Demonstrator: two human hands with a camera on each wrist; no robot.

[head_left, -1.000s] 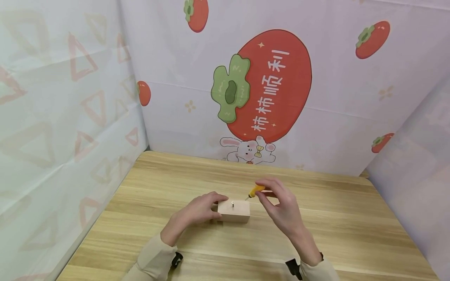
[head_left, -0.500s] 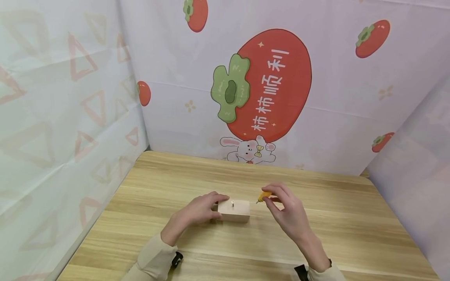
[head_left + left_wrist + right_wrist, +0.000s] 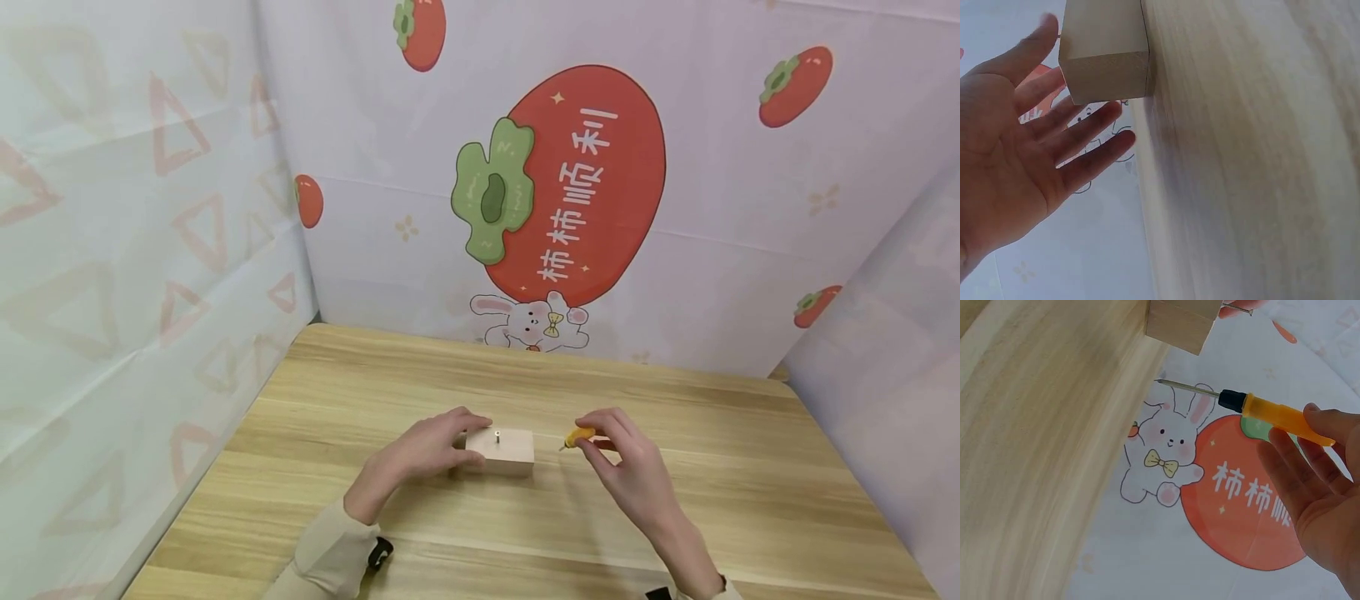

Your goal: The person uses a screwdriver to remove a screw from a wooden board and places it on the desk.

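Observation:
A pale wooden block (image 3: pixel 510 446) lies on the table, with a screw (image 3: pixel 497 437) standing upright out of its top. My left hand (image 3: pixel 431 443) is at the block's left end, thumb near its front edge and fingertips by the far edge. The left wrist view shows that hand's fingers (image 3: pixel 1085 134) spread and relaxed around the block's end, the thumb apart from it. To the right of the block, my right hand (image 3: pixel 630 462) pinches a yellow-handled screwdriver (image 3: pixel 1279 417) near the handle's end. Its metal tip points left and down, clear of the screw.
The wood-grain table (image 3: pixel 360 375) stretches out on both sides of the block. Behind it hangs a white cloth (image 3: pixel 375 275) printed with a big persimmon and a rabbit. Another printed cloth (image 3: pixel 135 333) closes off the left side.
My right hand has moved right and toward me with the screwdriver, away from the block. The left thumb has shifted slightly right along the block's front, while the block and screw stay put.

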